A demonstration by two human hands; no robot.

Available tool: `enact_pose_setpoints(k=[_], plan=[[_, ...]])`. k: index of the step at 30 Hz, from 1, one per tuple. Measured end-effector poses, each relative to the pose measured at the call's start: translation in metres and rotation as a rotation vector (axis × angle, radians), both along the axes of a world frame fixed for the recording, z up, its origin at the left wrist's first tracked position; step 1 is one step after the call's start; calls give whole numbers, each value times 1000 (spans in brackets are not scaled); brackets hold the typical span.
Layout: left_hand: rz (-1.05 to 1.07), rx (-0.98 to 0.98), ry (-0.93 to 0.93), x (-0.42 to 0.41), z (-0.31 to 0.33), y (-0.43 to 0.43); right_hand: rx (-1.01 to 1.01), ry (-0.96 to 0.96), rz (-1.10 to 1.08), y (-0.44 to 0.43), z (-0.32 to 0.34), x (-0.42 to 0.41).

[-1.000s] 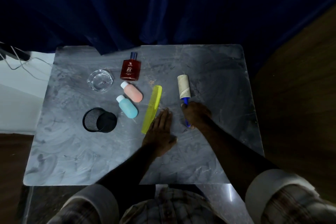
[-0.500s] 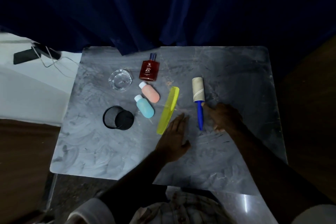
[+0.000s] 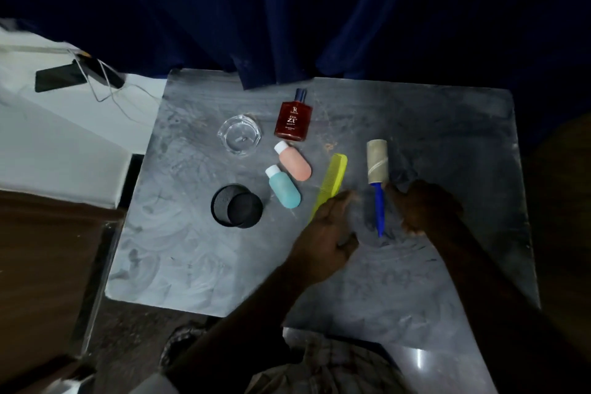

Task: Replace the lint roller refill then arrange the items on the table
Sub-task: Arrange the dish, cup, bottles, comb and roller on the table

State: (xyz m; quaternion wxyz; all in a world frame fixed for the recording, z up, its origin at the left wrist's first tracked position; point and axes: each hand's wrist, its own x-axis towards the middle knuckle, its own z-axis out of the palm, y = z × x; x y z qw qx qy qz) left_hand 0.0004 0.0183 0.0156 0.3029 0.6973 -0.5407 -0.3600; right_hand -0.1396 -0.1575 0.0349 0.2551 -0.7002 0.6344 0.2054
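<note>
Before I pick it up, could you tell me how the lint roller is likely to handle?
The lint roller lies flat between the left hand and right hand. Its head looks like a bare cardboard tube, so it is probably light and crushable. The head is round, so a sideways push may roll it. The thin blue handle looks like stiff plastic and should lift it without bending.

- A grey marbled worktop (image 3: 447,144) carries a lint roller (image 3: 377,176) with a blue handle and a bare cardboard core.
- The right hand (image 3: 422,205) lies just right of the handle; the left hand (image 3: 326,230) lies just left, covering the near end of a yellow comb (image 3: 332,184).
- Further left lie a pink bottle (image 3: 293,160), a teal bottle (image 3: 283,191), a red perfume bottle (image 3: 293,118), a glass dish (image 3: 240,135) and a black mesh cup (image 3: 237,210).
</note>
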Motion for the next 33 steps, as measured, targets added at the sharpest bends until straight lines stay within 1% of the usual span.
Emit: enact_pose_setpoints(k=[5, 9, 14, 17, 18, 20, 21, 23, 25, 28, 30, 33], plan=[[76, -156, 72, 61, 30, 9, -46, 10, 0, 19, 2, 34], [165, -190, 103, 118, 29, 28, -82, -54, -90, 33, 2, 62], [226, -181, 202, 179, 18, 40, -96, -53, -157, 41, 3, 85], [356, -186, 199, 217, 5, 36, -18, -153, -196, 49, 3, 104], [422, -182, 196, 230, -1, 31, -15, -165, -158, 52, 3, 115], [542, -162, 169, 254, -13, 19, -85, -131, -21, 58, 5, 139], [577, -147, 127, 265, -18, 14, -121, -129, 35, 59, 6, 152], [602, -107, 53, 283, -30, 2, -102, -188, 100, 61, 6, 180], [634, -64, 76, 296, -42, -10, -89, -278, 115, 62, 0, 209], [676, 53, 158, 310, -57, -25, -233, -364, 91, 63, -14, 251], [682, 134, 127, 319, -67, -32, -261, -373, 116, 61, -24, 275], [655, 196, 74, 326, -77, -39, -225, -341, 190, 54, -40, 302]])
